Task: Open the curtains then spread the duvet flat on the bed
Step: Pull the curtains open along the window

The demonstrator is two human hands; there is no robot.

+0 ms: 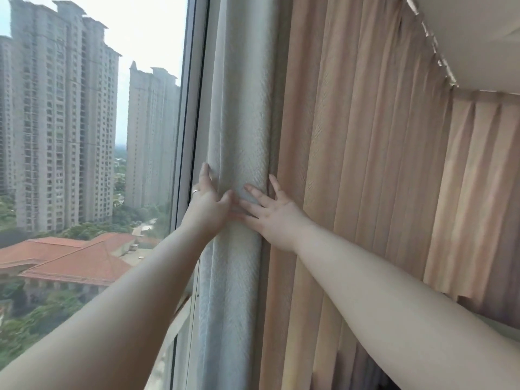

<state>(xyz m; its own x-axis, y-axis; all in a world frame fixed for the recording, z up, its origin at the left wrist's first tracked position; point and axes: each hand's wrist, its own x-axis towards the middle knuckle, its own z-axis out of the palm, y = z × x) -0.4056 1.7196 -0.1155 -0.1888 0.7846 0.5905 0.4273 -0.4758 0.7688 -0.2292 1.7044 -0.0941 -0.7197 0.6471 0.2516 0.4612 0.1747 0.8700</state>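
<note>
Tall grey apartment towers (64, 116) and a red-tiled roof (73, 260) fill the uncovered window glass (152, 38) on the left, bounded by the pale window frame (187, 153). Just right of the frame hangs the white sheer curtain (242, 108), gathered into a thick vertical bundle, and beside it the peach curtain (365, 150) falls in pleats, still covering the rest of the window and running to the corner under a ceiling-mounted curtain track (433, 49). Both bare arms reach forward and up to the sheer bundle. The left hand (208, 205), wearing a ring (196, 190), wraps the bundle's window-side edge, its fingers curled behind the fabric and the thumb pressed on the front. The right hand (274, 218) lies on the bundle's right side with fingers spread apart and straight, the fingertips pushing into the fold where sheer meets peach cloth. The two thumbs nearly touch on the fabric. Neither the bed nor the duvet is in view.
</note>
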